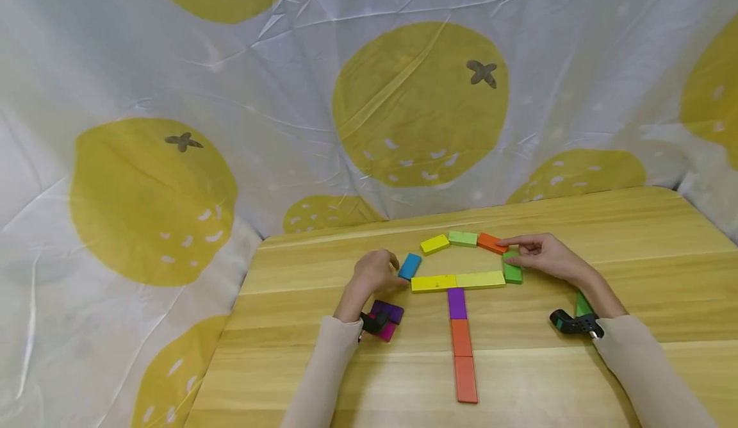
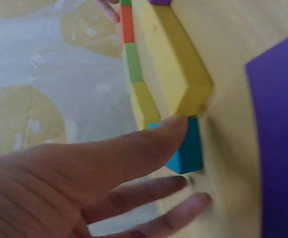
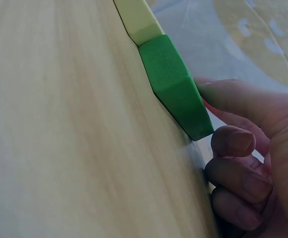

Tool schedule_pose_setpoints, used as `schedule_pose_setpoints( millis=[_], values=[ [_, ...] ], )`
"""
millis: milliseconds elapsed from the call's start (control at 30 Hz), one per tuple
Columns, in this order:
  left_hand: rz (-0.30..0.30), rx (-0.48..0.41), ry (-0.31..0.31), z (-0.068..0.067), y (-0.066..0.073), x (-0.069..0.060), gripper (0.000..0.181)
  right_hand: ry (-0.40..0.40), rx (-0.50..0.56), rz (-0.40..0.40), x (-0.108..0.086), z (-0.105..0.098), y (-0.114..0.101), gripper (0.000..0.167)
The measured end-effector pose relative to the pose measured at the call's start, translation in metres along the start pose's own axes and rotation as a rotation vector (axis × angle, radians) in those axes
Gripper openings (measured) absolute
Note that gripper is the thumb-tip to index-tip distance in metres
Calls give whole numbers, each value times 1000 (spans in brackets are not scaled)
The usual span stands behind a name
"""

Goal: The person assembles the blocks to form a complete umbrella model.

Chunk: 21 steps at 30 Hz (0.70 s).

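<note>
Beside the blue block [image 1: 410, 266] is the left hand [image 1: 373, 271], fingers loosely bent; in the left wrist view its thumb lies across part of the blue block [image 2: 188, 151]. The right hand [image 1: 548, 256] has its index finger on the orange block [image 1: 492, 243] and its thumb at the green block [image 1: 512, 268]. In the right wrist view, that thumb touches the green block's side [image 3: 171, 79] and other fingers are curled. A yellow block [image 1: 435, 244] and light green block [image 1: 463, 239] continue the arc above a yellow bar [image 1: 434, 284] and pale yellow bar [image 1: 481, 279].
A purple block [image 1: 457, 304] and two red-orange blocks [image 1: 466, 380] run down from the bars. Purple [image 1: 391, 311] and magenta blocks [image 1: 387, 332] lie near the left wrist, and another green block [image 1: 583, 305] is beside the right wrist. Behind the table [image 1: 288, 377] hangs patterned cloth.
</note>
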<state>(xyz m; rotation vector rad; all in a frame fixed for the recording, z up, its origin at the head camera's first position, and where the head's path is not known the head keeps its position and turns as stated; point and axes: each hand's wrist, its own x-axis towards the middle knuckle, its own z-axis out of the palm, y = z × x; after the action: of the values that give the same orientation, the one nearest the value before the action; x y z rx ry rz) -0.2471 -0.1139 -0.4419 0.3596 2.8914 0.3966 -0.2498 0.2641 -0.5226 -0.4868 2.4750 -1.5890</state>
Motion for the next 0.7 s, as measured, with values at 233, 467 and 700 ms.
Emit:
schedule_pose_setpoints(
  millis=[233,467,700],
  values=[
    [81,-70,79,12,-1,7,27,9,15,-1,-3,-1,1,46],
    [105,-95,94,14,4,11,29,12,1,-1,-6,0,1,45],
    [98,-136,127,18,10,17,38,13,-7,5,-7,1,-1,44]
  ],
)
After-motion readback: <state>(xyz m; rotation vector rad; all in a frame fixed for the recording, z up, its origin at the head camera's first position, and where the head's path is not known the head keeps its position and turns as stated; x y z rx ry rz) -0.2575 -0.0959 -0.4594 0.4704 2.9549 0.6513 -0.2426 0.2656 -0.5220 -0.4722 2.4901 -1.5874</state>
